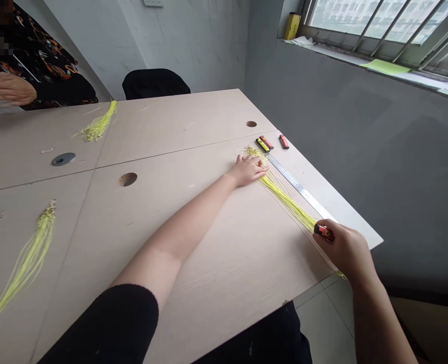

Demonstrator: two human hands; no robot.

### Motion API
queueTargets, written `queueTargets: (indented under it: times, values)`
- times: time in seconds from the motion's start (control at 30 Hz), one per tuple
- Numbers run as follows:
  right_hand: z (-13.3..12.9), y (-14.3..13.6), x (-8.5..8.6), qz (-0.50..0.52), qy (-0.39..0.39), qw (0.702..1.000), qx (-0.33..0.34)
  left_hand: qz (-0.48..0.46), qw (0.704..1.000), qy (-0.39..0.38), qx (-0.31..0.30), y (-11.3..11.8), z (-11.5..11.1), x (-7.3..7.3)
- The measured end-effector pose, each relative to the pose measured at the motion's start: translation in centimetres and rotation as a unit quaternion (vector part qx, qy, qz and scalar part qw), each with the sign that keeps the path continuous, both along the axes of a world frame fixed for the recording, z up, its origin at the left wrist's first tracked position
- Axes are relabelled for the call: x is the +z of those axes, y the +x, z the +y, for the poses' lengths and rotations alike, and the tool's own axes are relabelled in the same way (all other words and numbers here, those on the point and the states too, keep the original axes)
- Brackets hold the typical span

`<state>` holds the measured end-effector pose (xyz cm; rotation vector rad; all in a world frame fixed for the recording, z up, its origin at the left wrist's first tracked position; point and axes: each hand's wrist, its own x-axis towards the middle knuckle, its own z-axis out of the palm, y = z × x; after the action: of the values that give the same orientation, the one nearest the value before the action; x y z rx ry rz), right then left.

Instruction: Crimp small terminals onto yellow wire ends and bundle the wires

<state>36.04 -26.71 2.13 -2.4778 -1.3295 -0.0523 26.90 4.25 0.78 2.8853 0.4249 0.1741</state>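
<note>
A long bundle of thin yellow cords (290,202) lies along the right side of the table, its knotted, brownish end at the far side. My left hand (249,170) reaches across with bent fingers closed on the cords near that knotted end. My right hand (345,247) is wrapped around a red and black lighter (324,232) at the near part of the bundle. Loose cord tips hang past the table's edge below it. Beside the cords runs a metal ruler (303,192), partly covered by my right hand.
Beyond my left hand lie a yellow lighter (262,145) and red lighters (284,141). Other yellow cord bundles (44,237) rest at left and far left. The wooden table (208,242) has round holes. A person (49,65) sits across; a grey wall borders the right.
</note>
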Motion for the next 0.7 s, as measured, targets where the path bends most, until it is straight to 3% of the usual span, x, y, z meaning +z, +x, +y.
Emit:
queueTargets:
  times: [0.7]
  values:
    - [-6.3,1.8,0.0,0.061,-0.087,0.992,-0.069,-0.002,1.000,0.012,0.001,-0.1,-0.1,0.0]
